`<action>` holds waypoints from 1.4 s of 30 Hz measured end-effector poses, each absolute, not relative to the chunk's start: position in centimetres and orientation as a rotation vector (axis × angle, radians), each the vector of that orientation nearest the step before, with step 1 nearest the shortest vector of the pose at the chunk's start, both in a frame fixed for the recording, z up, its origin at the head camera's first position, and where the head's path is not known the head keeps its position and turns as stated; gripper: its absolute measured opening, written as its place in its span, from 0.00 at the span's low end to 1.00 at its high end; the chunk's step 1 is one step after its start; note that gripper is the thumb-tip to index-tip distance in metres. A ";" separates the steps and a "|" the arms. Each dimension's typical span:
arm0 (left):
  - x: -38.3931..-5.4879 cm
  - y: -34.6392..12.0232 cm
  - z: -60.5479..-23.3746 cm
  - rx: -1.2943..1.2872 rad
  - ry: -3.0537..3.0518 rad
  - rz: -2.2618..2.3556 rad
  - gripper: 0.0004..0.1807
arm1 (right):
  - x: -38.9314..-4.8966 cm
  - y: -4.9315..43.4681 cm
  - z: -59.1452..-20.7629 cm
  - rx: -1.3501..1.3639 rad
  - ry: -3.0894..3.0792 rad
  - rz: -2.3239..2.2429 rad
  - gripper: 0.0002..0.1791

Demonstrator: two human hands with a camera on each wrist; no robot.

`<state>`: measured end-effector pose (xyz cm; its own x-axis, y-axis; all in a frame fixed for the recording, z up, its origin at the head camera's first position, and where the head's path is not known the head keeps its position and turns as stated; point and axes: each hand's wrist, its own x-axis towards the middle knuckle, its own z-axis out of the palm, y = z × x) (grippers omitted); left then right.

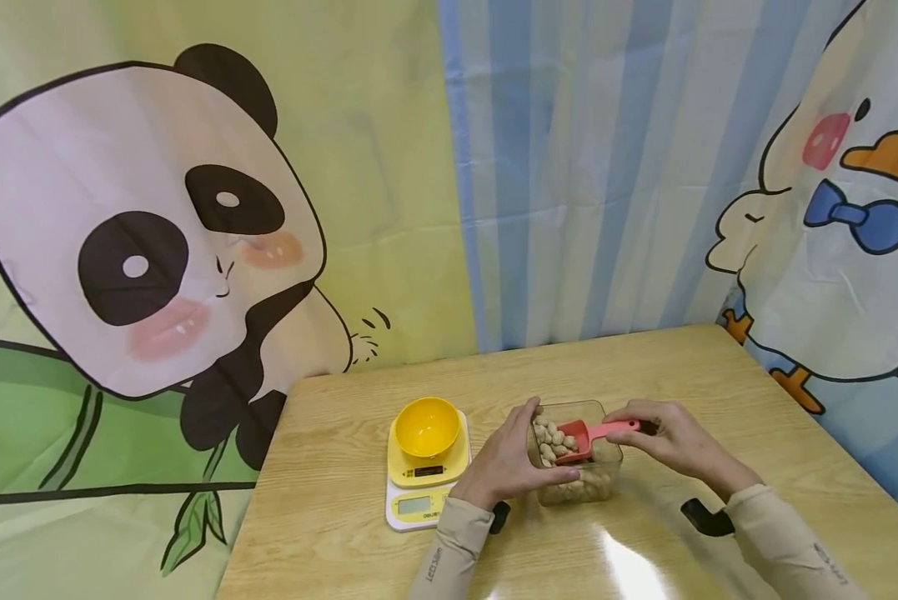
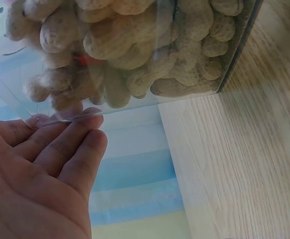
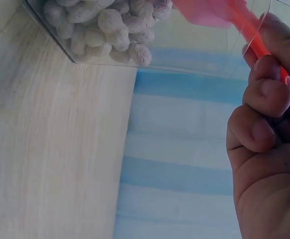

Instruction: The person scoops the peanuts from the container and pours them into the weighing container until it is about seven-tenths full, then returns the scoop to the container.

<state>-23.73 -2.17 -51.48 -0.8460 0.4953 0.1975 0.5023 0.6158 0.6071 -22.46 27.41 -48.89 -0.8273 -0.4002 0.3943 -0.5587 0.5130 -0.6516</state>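
Note:
A clear plastic box (image 1: 579, 483) of unshelled peanuts (image 1: 548, 440) stands on the table; its side also fills the top of the left wrist view. My left hand (image 1: 504, 458) holds the box by its left side, thumb along the near rim. Several of its fingertips touch the clear wall in the left wrist view. In my right hand (image 1: 669, 437) is the handle of a red scoop (image 1: 579, 440), pinched between thumb and fingers. The scoop's head lies inside the box against the peanuts. How many peanuts it carries I cannot tell.
Left of the box, a yellow bowl (image 1: 428, 427) sits on a yellow and white kitchen scale (image 1: 414, 506). The wooden table (image 1: 328, 517) ends at curtains printed with a panda (image 1: 148, 233) and a white bird (image 1: 831, 292). Dark wrist straps (image 1: 707, 518) show near my sleeves.

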 end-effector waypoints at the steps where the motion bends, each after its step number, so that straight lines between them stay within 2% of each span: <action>1: -23.8 -2.2 -51.5 -0.866 -2.817 -1.062 0.67 | -22.4 27.4 -49.0 0.798 -2.562 1.219 0.12; 21: -23.8 -2.2 -51.3 -0.859 -2.819 -1.085 0.67 | -21.3 28.4 -51.3 0.449 -2.520 1.546 0.10; 28: -23.7 -2.2 -51.5 -0.861 -2.817 -1.100 0.67 | -21.1 28.4 -52.1 0.390 -2.477 1.662 0.13; 42: -23.6 -2.4 -51.1 -0.880 -2.841 -1.061 0.67 | -21.6 28.8 -52.4 0.333 -2.461 1.645 0.11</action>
